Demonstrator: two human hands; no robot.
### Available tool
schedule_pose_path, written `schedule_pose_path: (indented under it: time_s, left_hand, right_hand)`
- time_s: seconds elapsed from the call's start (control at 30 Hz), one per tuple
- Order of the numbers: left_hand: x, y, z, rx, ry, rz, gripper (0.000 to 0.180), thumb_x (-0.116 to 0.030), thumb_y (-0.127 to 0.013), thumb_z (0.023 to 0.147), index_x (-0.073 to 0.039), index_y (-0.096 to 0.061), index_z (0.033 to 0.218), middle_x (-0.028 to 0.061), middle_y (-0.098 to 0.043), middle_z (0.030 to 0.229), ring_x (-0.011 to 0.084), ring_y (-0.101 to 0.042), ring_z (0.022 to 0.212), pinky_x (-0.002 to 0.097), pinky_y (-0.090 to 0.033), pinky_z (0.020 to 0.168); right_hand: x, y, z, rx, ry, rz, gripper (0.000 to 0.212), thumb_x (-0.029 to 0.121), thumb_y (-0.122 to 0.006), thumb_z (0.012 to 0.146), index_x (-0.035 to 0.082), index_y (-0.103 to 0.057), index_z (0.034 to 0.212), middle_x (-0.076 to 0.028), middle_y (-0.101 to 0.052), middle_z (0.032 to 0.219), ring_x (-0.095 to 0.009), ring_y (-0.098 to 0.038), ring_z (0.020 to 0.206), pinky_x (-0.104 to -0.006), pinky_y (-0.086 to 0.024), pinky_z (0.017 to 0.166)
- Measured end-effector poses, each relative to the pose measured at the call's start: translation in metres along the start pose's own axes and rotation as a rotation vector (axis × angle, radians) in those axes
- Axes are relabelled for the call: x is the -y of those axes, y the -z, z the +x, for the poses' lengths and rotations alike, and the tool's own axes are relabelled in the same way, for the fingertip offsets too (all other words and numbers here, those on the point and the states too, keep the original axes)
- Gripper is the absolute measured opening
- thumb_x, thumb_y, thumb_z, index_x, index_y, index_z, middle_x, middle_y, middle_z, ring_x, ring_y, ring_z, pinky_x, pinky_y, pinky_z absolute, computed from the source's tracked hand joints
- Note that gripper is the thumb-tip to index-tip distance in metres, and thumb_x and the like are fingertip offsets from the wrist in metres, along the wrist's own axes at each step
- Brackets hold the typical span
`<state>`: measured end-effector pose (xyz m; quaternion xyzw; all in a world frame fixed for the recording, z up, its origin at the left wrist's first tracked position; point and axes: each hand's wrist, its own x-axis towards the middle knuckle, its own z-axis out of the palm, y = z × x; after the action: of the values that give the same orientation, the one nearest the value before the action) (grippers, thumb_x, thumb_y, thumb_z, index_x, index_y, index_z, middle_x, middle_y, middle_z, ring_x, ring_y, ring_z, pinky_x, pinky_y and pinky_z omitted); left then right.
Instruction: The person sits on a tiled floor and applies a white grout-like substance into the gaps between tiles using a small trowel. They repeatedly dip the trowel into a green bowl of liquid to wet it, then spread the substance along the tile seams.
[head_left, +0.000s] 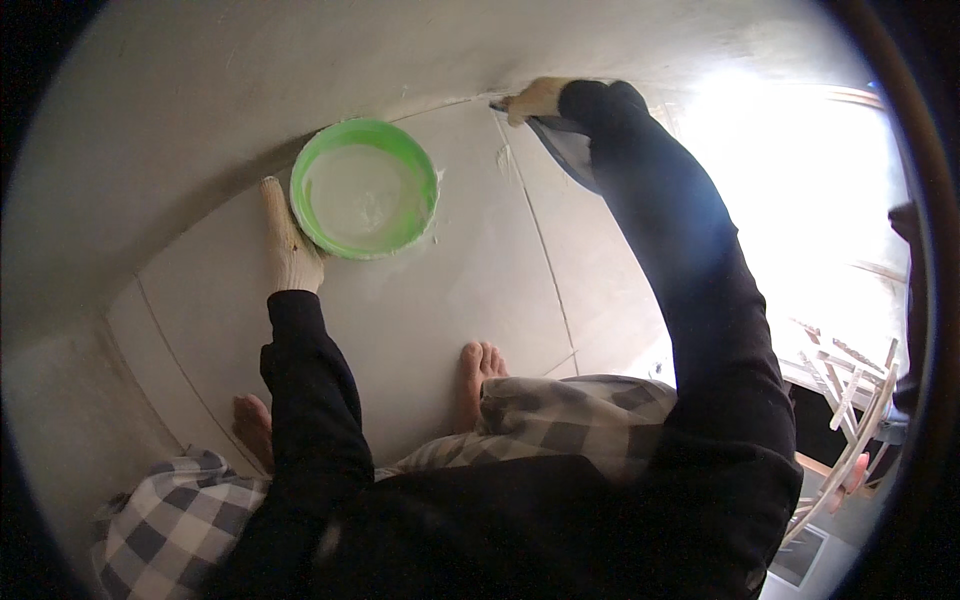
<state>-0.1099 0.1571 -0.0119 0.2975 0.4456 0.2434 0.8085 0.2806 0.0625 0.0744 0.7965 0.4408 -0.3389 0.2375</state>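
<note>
A green round basin holds white, creamy paste and stands on the tiled floor near the wall. Flat along its left outer side lies my left hand in a cream knit glove, fingers stretched out. Far forward, by the foot of the wall, my right hand, gloved the same way, is closed round what looks like a flat plastering trowel. Its grey face and dark edge show beneath my sleeve. The tool's handle is hidden by the glove and the cuff.
A grey wall curves round the front and left of the pale floor tiles. White smears dot the tiles right of the basin. My bare feet are close behind it. A white-stained wooden frame stands at the right, below strong glare.
</note>
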Motion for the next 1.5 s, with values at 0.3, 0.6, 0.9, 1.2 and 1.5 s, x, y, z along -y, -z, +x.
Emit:
schedule_pose_path:
  time_s: [0.3,0.6,0.9,1.2,1.5]
  left_hand:
    - [0.003,0.001,0.001,0.013,-0.023,-0.004,0.105,-0.084,-0.043,0.082,-0.012,-0.021,0.155,0.0157,-0.031,0.154,0.0279,-0.033,0.141,0.0465,-0.031,0.112]
    - [-0.001,0.002,-0.006,0.033,-0.01,0.045,0.104,-0.084,-0.045,0.081,-0.009,-0.028,0.152,0.0193,-0.035,0.15,0.0318,-0.041,0.135,0.0499,-0.04,0.102]
    - [-0.004,0.003,-0.002,0.026,-0.016,0.045,0.097,-0.083,-0.045,0.083,-0.01,-0.039,0.147,0.0185,-0.043,0.144,0.0299,-0.048,0.127,0.0501,-0.046,0.094]
    - [-0.001,0.004,-0.003,0.075,-0.015,0.05,0.096,-0.083,-0.042,0.083,-0.013,-0.036,0.149,0.0147,-0.041,0.147,0.0278,-0.043,0.131,0.0472,-0.04,0.099]
    - [0.005,0.011,0.009,0.058,-0.002,0.009,0.093,-0.08,-0.041,0.086,-0.013,-0.034,0.15,0.0132,-0.038,0.149,0.0268,-0.039,0.135,0.0457,-0.033,0.108]
  right_hand:
    - [0.005,-0.082,0.006,0.121,0.165,-0.347,0.051,0.043,-0.064,0.076,0.005,-0.066,0.109,-0.027,-0.069,0.096,-0.04,-0.067,0.094,-0.0517,-0.049,0.082]
    - [-0.006,-0.086,-0.106,0.362,-0.176,0.203,0.064,0.043,-0.051,0.089,0.015,-0.046,0.146,-0.02,-0.062,0.127,-0.031,-0.062,0.115,-0.043,-0.048,0.097]
    - [0.079,-0.153,-0.12,0.292,-0.061,-0.035,0.073,0.04,-0.058,0.084,0.007,-0.037,0.146,-0.037,-0.042,0.138,-0.047,-0.057,0.116,-0.0471,-0.046,0.1]
    - [0.048,-0.058,-0.048,-0.123,0.111,-0.191,0.06,0.033,-0.063,0.074,0.017,-0.056,0.132,-0.017,-0.067,0.118,-0.037,-0.065,0.104,-0.0478,-0.051,0.086]
    - [0.06,-0.124,-0.128,0.31,0.12,-0.161,0.039,0.023,-0.065,0.072,0.012,-0.064,0.109,-0.02,-0.067,0.099,-0.039,-0.065,0.101,-0.0518,-0.052,0.084]
